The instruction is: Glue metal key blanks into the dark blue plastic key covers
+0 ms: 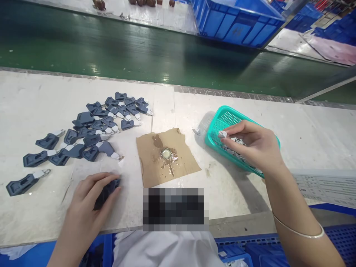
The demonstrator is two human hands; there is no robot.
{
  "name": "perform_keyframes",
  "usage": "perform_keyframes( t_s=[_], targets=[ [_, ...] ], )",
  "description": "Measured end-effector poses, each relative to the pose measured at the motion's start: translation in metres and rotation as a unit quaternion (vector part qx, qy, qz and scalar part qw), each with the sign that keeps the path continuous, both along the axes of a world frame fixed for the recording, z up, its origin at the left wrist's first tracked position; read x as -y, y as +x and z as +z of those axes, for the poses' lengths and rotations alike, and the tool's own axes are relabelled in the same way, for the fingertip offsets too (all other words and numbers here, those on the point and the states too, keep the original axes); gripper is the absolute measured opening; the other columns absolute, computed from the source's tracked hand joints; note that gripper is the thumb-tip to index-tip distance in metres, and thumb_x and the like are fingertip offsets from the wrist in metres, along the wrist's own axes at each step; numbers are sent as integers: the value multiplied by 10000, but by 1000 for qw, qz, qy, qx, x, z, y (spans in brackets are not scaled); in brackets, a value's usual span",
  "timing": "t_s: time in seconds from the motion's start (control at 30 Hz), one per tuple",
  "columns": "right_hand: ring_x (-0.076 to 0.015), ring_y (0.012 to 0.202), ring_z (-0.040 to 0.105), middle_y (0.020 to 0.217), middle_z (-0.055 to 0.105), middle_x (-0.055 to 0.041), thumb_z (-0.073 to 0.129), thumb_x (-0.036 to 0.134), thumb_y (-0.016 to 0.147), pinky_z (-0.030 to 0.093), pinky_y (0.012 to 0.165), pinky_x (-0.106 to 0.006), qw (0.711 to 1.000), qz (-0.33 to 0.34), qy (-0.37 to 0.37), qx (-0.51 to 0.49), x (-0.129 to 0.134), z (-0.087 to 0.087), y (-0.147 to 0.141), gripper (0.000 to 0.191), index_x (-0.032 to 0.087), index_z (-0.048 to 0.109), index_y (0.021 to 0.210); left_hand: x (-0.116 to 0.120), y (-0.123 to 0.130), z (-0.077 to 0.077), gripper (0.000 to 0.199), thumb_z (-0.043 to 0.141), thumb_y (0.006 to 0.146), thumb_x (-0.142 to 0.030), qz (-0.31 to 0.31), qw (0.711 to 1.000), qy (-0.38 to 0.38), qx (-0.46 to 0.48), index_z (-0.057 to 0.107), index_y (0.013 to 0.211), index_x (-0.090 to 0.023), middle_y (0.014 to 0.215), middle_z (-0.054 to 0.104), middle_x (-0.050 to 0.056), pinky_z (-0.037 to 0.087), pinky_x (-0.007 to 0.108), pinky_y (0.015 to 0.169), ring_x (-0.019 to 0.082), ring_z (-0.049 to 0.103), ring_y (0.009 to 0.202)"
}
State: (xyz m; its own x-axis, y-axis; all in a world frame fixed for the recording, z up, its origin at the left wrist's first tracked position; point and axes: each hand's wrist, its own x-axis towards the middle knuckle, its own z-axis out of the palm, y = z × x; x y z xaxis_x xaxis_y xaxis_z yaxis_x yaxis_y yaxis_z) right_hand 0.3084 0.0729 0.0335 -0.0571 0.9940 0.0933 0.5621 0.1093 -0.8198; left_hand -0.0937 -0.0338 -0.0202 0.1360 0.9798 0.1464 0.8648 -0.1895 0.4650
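My left hand [96,193] is closed around a dark blue-grey plastic part [107,193] at the table's near side, its fingers covering much of it. Over a green plastic basket [215,146], my right hand [250,144] pinches a small light-grey piece [222,134] between thumb and fingertips. More small grey pieces [236,150] lie inside that basket, partly hidden by my hand. Between the hands rests a brown cardboard square [151,170] with a small round metal cap [166,153] in a wet, oily patch. Several dark parts with light-grey ends [91,140] are spread on the left.
A single small grey piece [196,131] lies left of the basket. Beyond the white table [183,107] runs a green conveyor belt [111,52]. A large blue crate [239,24] stands past the belt. At right, a printed white box or sheet [325,187] sits beside my forearm.
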Motion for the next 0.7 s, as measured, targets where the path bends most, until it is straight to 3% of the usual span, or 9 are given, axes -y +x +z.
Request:
perform_keyframes(
  t_s=[0.13, 0.23, 0.33, 0.4, 0.47, 0.6, 0.7],
  targets=[
    [-199, 845, 714, 888, 742, -7, 756, 214, 883, 569, 755, -365, 993, 98, 67, -13, 20, 15, -37, 118, 276, 657, 904, -4, 16, 13, 222, 611, 968, -281, 10, 998, 61, 4, 658, 1181, -322, 1209, 711, 72, 504, 506, 1036, 325, 635, 1144],
    [-192, 887, 726, 916, 745, -3, 740, 162, 890, 563, 767, -343, 983, 167, 73, -16, 27, 21, -70, 163, 271, 625, 929, -7, 39, 29, 175, 563, 989, -279, 85, 981, 26, 173, 666, 1118, -339, 1123, 731, 36, 527, 434, 966, 285, 654, 1120],
    [-180, 883, 721, 924, 746, -9, 713, 133, 895, 558, 760, -325, 972, 218, 86, -34, 28, 21, -95, 182, 259, 582, 901, -11, 67, 40, 166, 518, 1017, -357, 98, 892, -87, 432, 676, 1056, -321, 852, 657, 21, 524, 332, 683, 208, 629, 791],
    [-178, 863, 715, 910, 741, -9, 710, 133, 886, 555, 751, -321, 968, 233, 83, -44, 28, 18, -106, 191, 255, 563, 880, -14, 85, 42, 203, 561, 999, -440, 74, 830, -169, 526, 687, 1067, -295, 810, 618, 27, 474, 309, 604, 178, 550, 688],
    [-176, 831, 710, 893, 735, -12, 716, 145, 873, 550, 715, -311, 967, 239, 64, -53, 29, 13, -112, 186, 251, 562, 875, -18, 98, 40, 265, 637, 956, -512, 73, 804, -222, 547, 704, 1063, -279, 841, 622, 38, 439, 295, 585, 160, 511, 672],
    [-161, 795, 699, 866, 720, -14, 741, 198, 880, 550, 684, -286, 965, 239, -25, -102, 31, 4, -116, 162, 235, 584, 863, -21, 109, 34, 307, 708, 903, -561, 99, 799, -236, 545, 714, 920, -255, 792, 617, 22, 401, 275, 588, 142, 491, 659],
    [-144, 778, 690, 844, 702, 0, 785, 245, 867, 575, 711, -273, 941, 235, -147, -195, 31, 3, -116, 167, 220, 632, 927, -23, 107, 30, 331, 674, 930, -558, 112, 799, -236, 542, 681, 850, -237, 683, 533, -12, 355, 270, 579, 132, 438, 624]
  ],
)
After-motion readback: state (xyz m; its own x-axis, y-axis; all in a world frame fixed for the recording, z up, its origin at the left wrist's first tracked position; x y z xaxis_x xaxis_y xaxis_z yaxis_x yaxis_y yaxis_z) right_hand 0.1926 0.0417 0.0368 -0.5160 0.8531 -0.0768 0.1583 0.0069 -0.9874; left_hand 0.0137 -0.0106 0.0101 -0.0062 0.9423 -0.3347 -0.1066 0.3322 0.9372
